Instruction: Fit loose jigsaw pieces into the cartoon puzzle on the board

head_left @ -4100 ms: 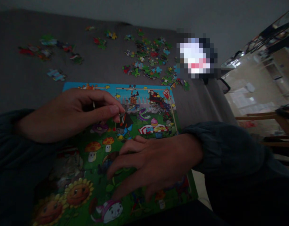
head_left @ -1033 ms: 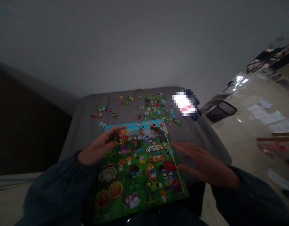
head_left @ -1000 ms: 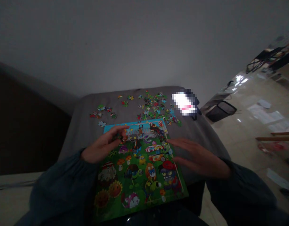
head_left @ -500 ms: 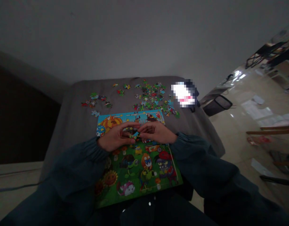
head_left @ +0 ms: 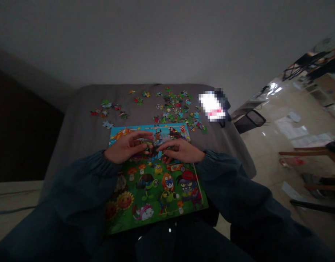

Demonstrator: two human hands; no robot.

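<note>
– Where is the piece relative to my hands?

– I see a small puzzle piece [head_left: 149,147] pinched in the curled fingers of my left hand [head_left: 123,151], over the far part of the puzzle board [head_left: 156,189]. My right hand [head_left: 181,152] is half open just beside it; whether it touches the piece, I cannot tell.

– And the loose pieces [head_left: 175,107]?

– Beyond the board, on the grey cover [head_left: 80,127].

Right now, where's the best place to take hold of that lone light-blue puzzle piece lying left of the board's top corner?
Pinch the light-blue piece by its opposite edges from above; it lies flat on the grey cloth, apart from the others.
</note>
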